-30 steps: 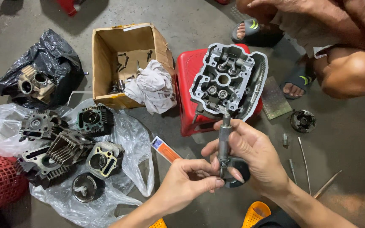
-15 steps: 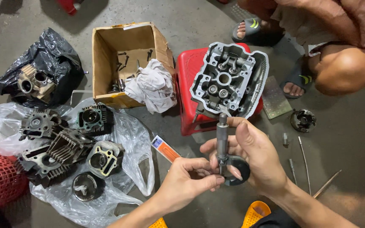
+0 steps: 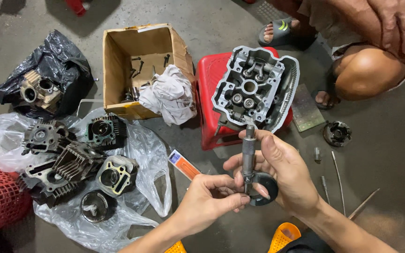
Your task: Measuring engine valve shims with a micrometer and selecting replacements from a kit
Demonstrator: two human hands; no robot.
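My right hand (image 3: 287,173) grips a steel micrometer (image 3: 249,157) upright, its thimble pointing up toward a grey engine cylinder head (image 3: 254,89). My left hand (image 3: 209,199) pinches something small at the micrometer's black frame (image 3: 266,189); the item between the fingers is hidden. The cylinder head rests on a red plastic stool (image 3: 209,98), valve side up, just beyond the micrometer's tip.
An open cardboard box (image 3: 118,61) holds bolts, with a white rag (image 3: 169,96) at its edge. Several engine cylinders (image 3: 78,159) lie on clear plastic, left. A black bag (image 3: 43,75) holds another part. Another person's knee (image 3: 371,70) and sandalled foot (image 3: 277,30) are at top right. Thin rods (image 3: 338,175) lie right.
The micrometer and both hands have stayed nearly in place; my left fingers have shifted slightly at the frame. The view has barely moved.
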